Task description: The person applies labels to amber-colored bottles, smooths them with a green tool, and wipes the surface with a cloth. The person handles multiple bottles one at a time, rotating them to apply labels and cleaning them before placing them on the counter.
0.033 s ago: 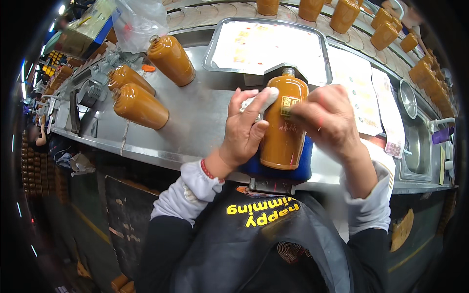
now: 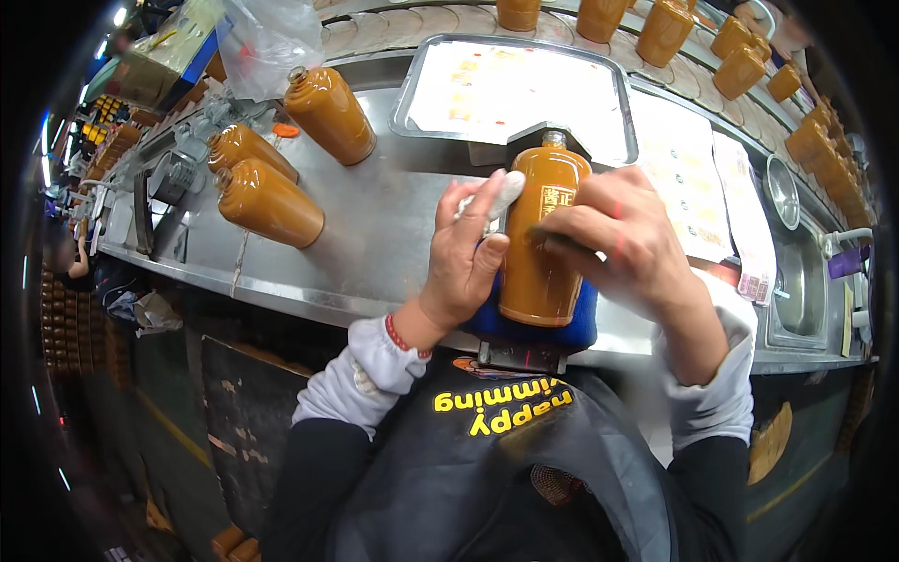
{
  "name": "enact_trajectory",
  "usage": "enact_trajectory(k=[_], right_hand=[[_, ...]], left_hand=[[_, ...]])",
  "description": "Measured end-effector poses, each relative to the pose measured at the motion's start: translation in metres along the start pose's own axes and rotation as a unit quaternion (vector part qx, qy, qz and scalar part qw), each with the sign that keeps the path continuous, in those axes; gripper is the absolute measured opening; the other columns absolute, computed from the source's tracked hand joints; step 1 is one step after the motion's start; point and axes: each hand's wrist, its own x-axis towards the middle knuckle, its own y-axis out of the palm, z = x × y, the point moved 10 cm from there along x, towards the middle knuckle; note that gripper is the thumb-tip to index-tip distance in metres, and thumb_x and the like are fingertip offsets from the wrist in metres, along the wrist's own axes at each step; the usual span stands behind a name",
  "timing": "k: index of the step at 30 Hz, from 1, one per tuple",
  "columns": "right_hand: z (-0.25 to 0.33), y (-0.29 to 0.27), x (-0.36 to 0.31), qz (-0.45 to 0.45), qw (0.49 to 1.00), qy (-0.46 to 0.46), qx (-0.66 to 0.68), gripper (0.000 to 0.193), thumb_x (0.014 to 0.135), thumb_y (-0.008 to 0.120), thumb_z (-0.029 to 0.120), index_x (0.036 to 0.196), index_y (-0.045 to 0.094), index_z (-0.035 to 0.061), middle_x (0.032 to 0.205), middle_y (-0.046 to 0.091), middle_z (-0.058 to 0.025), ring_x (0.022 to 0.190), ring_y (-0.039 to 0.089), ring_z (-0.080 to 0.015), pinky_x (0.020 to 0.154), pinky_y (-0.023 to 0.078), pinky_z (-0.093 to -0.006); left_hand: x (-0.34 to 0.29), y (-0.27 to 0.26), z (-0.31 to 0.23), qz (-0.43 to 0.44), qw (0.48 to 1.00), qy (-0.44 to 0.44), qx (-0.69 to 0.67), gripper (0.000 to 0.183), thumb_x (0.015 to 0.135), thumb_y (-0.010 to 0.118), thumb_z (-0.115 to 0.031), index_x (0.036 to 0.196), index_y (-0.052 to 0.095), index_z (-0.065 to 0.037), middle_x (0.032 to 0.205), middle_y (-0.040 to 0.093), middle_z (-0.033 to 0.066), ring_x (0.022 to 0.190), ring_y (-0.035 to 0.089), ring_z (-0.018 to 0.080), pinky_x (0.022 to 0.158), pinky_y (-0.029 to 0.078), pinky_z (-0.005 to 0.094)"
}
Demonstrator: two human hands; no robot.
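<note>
Pinches a thin dark tool (image 2: 567, 244) in the tightly curled fingers of the right hand (image 2: 627, 229). Reaches in from 4 o'clock, with knuckles up and the tool's tip over an amber-brown bottle (image 2: 538, 286); too blurred to tell contact. Comes from 8 o'clock with the left hand (image 2: 459, 262), palm half turned inward, thumb spread from the loosely bent fingers, by a white wad (image 2: 507, 193) near the bottle's edge; hard to tell whether held or worn. Lies on a blue pad (image 2: 586, 314), neck toward 12 o'clock, with gold characters partly covered; cannot see inside. Shows, beyond at 12 o'clock, a metal tray (image 2: 405, 114) holding a white sheet (image 2: 510, 84) with orange marks; at 10 o'clock, 3 similar bottles (image 2: 330, 117); at 2 o'clock, a metal bowl (image 2: 782, 190).
</note>
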Motion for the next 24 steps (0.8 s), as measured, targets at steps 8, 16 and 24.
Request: enact_trajectory(k=[8,16,24], right_hand=[[-0.004,0.014,0.014,0.026,0.998,-0.034,-0.043,0.014,0.078,0.069,0.018,0.081,0.057,0.0129,0.082,0.052,-0.0057,0.075,0.058,-0.0248,0.071,0.042,-0.0403],[0.029,0.015,-0.056,0.012,0.99,0.004,0.143,0.021,0.076,0.077,0.011,0.096,0.07,0.0136,0.081,0.056,-0.0003,0.071,0.056,-0.0187,0.068,0.034,-0.0375],[-0.082,0.021,-0.071,-0.11,0.914,0.272,0.279,0.02,0.089,0.076,0.019,0.097,0.07,0.0015,0.074,0.062,-0.0057,0.064,0.057,-0.012,0.056,0.045,-0.0292]], left_hand=[[-0.044,0.001,-0.012,0.008,0.996,-0.083,-0.036,0.072,0.107,0.042,-0.047,0.151,0.035,0.01,0.144,0.048,0.0278,0.132,0.043,0.0416,0.113,0.033,0.0447],[-0.06,0.005,-0.023,0.017,1.0,0.0,0.022,0.075,0.105,0.038,-0.056,0.149,0.043,0.005,0.145,0.052,0.0209,0.136,0.04,0.0397,0.12,0.02,0.0545],[-0.038,0.013,-0.034,0.099,0.986,0.106,0.087,0.066,0.104,0.038,-0.058,0.139,0.061,-0.007,0.136,0.06,0.006,0.131,0.044,0.0294,0.122,0.016,0.0547]])
